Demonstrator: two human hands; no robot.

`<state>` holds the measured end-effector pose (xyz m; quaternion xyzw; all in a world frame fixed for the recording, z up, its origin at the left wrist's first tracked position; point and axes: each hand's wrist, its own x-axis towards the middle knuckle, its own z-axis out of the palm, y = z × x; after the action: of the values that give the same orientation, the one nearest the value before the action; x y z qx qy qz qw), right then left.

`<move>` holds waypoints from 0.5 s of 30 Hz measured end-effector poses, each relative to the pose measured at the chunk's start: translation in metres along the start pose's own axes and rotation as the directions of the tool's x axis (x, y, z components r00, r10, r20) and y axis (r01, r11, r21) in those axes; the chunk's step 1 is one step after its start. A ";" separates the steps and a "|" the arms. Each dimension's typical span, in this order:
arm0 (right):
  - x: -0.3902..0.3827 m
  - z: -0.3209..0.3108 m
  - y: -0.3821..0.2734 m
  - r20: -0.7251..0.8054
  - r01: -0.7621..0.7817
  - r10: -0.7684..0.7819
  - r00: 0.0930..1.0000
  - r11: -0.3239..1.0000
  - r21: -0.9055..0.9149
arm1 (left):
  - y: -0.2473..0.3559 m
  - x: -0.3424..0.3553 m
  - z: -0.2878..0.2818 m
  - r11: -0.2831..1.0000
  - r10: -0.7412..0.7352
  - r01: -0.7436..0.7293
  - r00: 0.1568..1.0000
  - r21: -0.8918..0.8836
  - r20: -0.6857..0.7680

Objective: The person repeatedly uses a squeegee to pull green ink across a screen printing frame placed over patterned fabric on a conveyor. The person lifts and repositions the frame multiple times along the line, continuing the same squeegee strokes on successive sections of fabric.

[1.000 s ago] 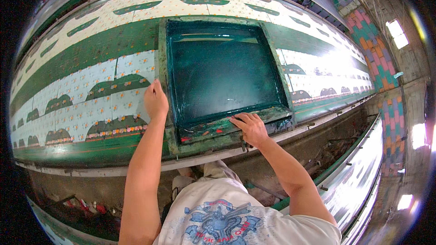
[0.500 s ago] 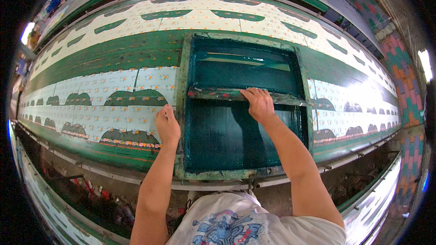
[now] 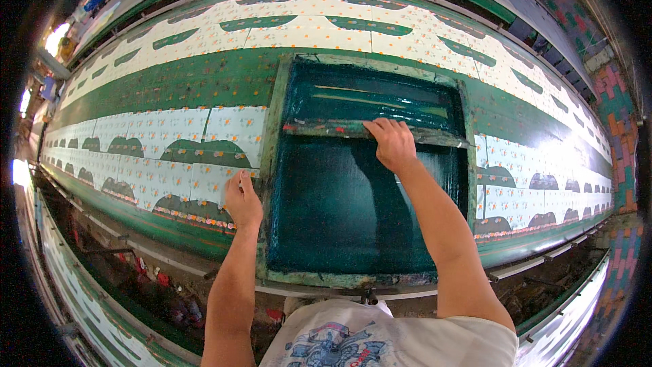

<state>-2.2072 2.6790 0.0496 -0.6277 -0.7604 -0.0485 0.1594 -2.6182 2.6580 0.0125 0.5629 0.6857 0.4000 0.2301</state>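
Note:
My right hand (image 3: pixel 394 144) is closed over the top of a long squeegee (image 3: pixel 326 128) lying crosswise inside a screen printing frame (image 3: pixel 273 156). Dark blue-green ink (image 3: pixel 326 197) coats the mesh, with a wet, glossy pool beyond the squeegee. The frame rests on a long green printing table (image 3: pixel 204 81). Just left of the frame, my left hand (image 3: pixel 242 200) hovers near its side rail, loosely bent and seemingly empty. Its fingers are partly hidden. Under and beside it lie pale fabric pieces (image 3: pixel 197 122) with small orange flower prints and dark cut-out shapes.
Another row of printed cream fabric (image 3: pixel 305 10) runs along the table's far side. A metal rail (image 3: pixel 170 258) follows the near edge. Further tables stand beyond and behind me, and a floor of coloured tiles (image 3: pixel 618 129) shows at right.
The squeegee has moved slightly farther away in the frame with my right hand on it. My left hand has drawn back a little from the frame's left side. The whole view has shifted slightly.

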 end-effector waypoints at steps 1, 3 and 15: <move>-0.001 -0.006 0.000 0.044 0.004 -0.005 0.999 1.000 0.019 | -0.002 0.000 0.000 1.000 0.020 -0.020 1.000 0.022 -0.009; 0.014 -0.027 0.006 0.196 -0.042 0.030 0.980 0.998 0.053 | -0.007 0.001 -0.002 0.996 0.058 -0.056 0.998 0.068 -0.029; 0.077 -0.015 0.060 0.143 -0.052 0.048 0.989 0.998 0.027 | 0.001 0.001 -0.003 0.983 0.080 -0.073 0.996 0.168 -0.031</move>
<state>-2.1589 2.7600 0.0796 -0.6461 -0.7544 0.0120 0.1157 -2.6201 2.6578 0.0145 0.5985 0.6989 0.3602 0.1536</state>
